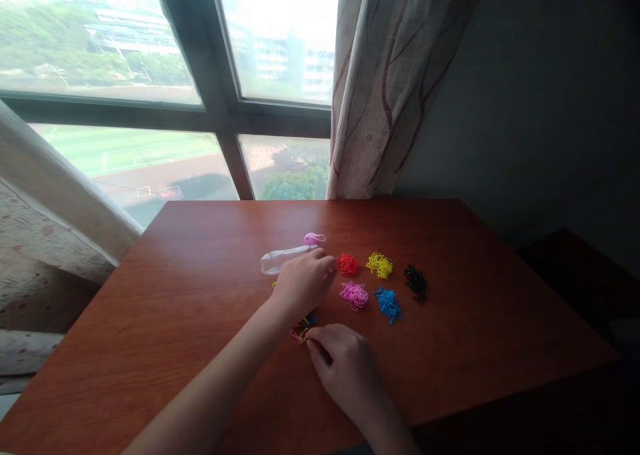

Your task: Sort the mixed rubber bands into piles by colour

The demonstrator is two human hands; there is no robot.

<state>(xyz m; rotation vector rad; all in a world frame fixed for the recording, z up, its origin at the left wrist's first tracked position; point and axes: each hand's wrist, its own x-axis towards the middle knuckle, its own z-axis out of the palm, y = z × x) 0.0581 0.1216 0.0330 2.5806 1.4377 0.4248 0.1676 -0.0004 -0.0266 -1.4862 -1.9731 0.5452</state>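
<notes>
Small piles of coloured rubber bands lie on the table: a red pile (347, 265), a yellow pile (380, 266), a pink pile (355, 296), a blue pile (389, 304) and a black pile (415, 282). My left hand (306, 278) reaches across to the red pile's left edge, its fingers closed; whatever they hold is hidden. Below it, my right hand (347, 365) rests low, thumb and forefinger pinched at a yellow rubber band (302, 336) in a mixed-colour heap. My left hand and forearm partly cover that heap.
Beyond my left hand lies a clear plastic container (283, 260) on its side. A pink looped piece (314, 238) sits by its end. The brown wooden table (200, 242) ends near a window (285, 48) with a curtain (385, 75) alongside.
</notes>
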